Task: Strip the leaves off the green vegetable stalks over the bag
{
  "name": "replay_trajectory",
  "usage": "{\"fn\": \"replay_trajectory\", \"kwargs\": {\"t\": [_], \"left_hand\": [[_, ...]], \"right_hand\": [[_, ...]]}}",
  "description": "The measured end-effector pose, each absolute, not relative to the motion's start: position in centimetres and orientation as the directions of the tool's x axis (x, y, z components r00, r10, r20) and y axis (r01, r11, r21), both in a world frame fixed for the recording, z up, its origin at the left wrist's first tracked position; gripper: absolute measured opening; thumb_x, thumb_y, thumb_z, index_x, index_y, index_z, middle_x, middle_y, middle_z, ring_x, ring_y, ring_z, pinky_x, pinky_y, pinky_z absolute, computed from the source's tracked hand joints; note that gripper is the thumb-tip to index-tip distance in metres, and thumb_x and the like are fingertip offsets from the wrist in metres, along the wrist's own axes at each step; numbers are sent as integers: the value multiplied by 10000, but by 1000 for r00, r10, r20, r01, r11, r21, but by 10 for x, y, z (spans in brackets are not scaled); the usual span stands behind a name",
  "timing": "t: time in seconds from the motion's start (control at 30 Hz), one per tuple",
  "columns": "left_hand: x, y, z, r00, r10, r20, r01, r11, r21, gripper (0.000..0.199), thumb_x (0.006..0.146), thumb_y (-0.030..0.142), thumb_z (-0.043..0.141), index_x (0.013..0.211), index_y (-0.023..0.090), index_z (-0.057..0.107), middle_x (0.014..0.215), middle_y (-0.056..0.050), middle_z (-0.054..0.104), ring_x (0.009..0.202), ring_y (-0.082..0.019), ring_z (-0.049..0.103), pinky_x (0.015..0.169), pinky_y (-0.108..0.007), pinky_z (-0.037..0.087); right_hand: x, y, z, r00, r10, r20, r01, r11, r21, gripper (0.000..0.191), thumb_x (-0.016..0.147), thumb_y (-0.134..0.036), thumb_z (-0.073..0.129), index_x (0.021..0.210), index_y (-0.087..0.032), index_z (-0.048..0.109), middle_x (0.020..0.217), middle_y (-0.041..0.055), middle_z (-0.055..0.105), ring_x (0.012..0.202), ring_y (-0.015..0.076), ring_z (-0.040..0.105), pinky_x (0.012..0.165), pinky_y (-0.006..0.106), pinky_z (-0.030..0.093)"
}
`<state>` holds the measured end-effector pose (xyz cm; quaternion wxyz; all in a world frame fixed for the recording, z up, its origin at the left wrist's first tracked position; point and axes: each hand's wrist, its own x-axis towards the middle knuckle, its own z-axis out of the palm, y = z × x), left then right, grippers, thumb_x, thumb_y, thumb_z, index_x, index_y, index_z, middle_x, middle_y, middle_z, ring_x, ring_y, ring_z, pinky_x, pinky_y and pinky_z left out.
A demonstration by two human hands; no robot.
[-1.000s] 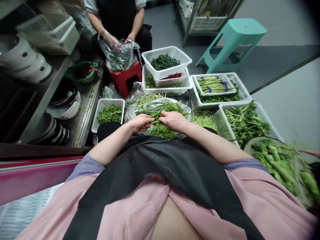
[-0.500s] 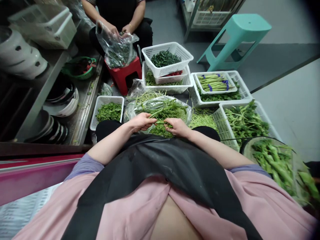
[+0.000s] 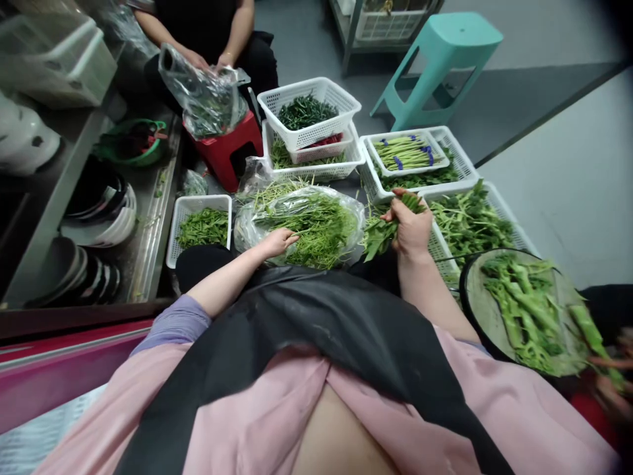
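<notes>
My right hand is wrapped round a bunch of leafy greens, raised beside the baskets on the right. My left hand is at the near left edge of a clear plastic bag heaped with thin green stems. Its fingers are pressed together by the stems; what they pinch, if anything, is too small to tell. Left of the bag, a small white basket contains cut greens.
White baskets of vegetables line the right. A round board with thick green stalks lies nearer, beside another person's hand. Ahead are a red stool, a seated person and a turquoise stool. Metal shelving flanks the left.
My right hand has moved away from my left, out to the right, and now holds a leafy bunch upright. My left hand stays near the bag. The view has shifted slightly.
</notes>
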<state>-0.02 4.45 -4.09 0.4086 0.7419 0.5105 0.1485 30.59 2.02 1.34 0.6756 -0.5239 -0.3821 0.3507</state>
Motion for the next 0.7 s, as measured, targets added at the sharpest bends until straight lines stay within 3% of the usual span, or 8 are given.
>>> {"fn": "replay_trajectory", "kwargs": {"t": [0.1, 0.17, 0.27, 0.37, 0.5, 0.7], "left_hand": [[-6, 50, -40, 428, 899, -92, 588, -200, 784, 315, 821, 433, 618, 712, 144, 679, 768, -78, 639, 761, -173, 580, 706, -283, 454], [-15, 46, -30, 429, 888, -164, 465, -61, 883, 382, 855, 489, 565, 833, 130, 696, 665, -32, 570, 615, -130, 516, 586, -250, 418], [-24, 35, -12, 469, 837, -281, 178, 223, 959, 504, 842, 579, 565, 974, 106, 676, 549, 50, 395, 439, -63, 318, 415, -194, 237], [-25, 23, 1, 499, 807, -317, -55, 394, 918, 519, 788, 589, 642, 949, 96, 665, 507, 90, 299, 391, -35, 204, 376, -169, 139], [-23, 10, 11, 522, 780, -346, -214, 512, 832, 436, 826, 536, 625, 860, 103, 662, 445, 97, 285, 348, -30, 166, 348, -149, 148], [-27, -3, 23, 535, 734, -419, -362, 647, 671, 399, 935, 432, 491, 799, 102, 669, 418, 93, 244, 313, -42, 172, 323, -139, 180]], "right_hand": [[300, 15, 18, 428, 899, 88, -154, 169, -973, 239, 684, -368, 748, 800, -180, 657, 515, -75, 473, 459, 82, 459, 571, 292, 554], [296, 10, 20, 420, 905, 69, -192, 163, -968, 240, 668, -375, 762, 774, -184, 661, 511, -74, 484, 464, 80, 460, 565, 285, 556], [288, 0, 24, 348, 935, 75, -135, 129, -982, 234, 680, -390, 763, 770, -191, 678, 506, -69, 500, 463, 84, 477, 544, 274, 544], [272, -7, 29, 176, 984, 36, -21, 40, -999, 239, 700, -403, 748, 782, -183, 703, 529, -49, 531, 468, 95, 502, 503, 267, 511], [244, -6, 32, 107, 994, 37, 51, 32, -998, 217, 743, -394, 700, 816, -190, 712, 581, -29, 566, 482, 99, 502, 503, 265, 479], [224, 2, 37, 118, 965, 233, 284, 192, -939, 212, 791, -359, 631, 890, -192, 716, 834, 41, 698, 779, 177, 639, 728, 307, 521]]}}
